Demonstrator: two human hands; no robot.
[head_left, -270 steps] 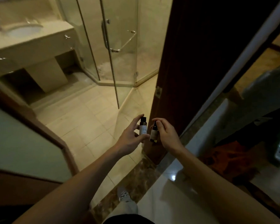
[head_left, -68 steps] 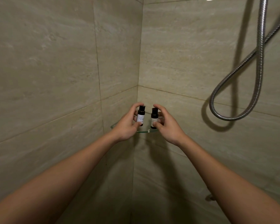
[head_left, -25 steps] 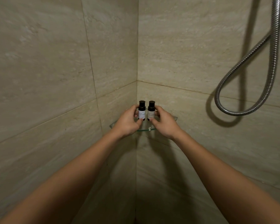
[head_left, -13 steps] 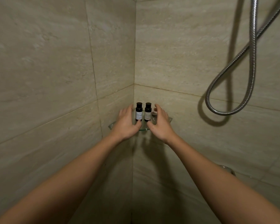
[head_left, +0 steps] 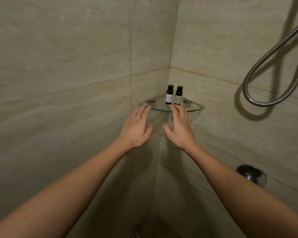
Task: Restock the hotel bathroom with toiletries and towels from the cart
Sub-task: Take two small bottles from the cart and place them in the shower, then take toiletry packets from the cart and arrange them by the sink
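Two small dark toiletry bottles stand upright side by side on a glass corner shelf point(head_left: 194, 107) in the shower: the left bottle point(head_left: 169, 94) has a white label, the right bottle point(head_left: 178, 95) a paler one. My left hand point(head_left: 137, 127) is below and in front of the shelf, fingers straight, fingertips near the glass edge. My right hand point(head_left: 180, 127) is beside it, fingers straight, fingertips at the shelf's front edge just under the bottles. Neither hand holds anything.
Beige stone tile walls meet in the corner behind the shelf. A looped metal shower hose point(head_left: 272, 73) hangs on the right wall. A round chrome fitting point(head_left: 251, 174) sits lower on that wall, near my right forearm.
Both hands have let go of the bottles and drawn back and down from the shelf. The bottles stay standing on the glass.
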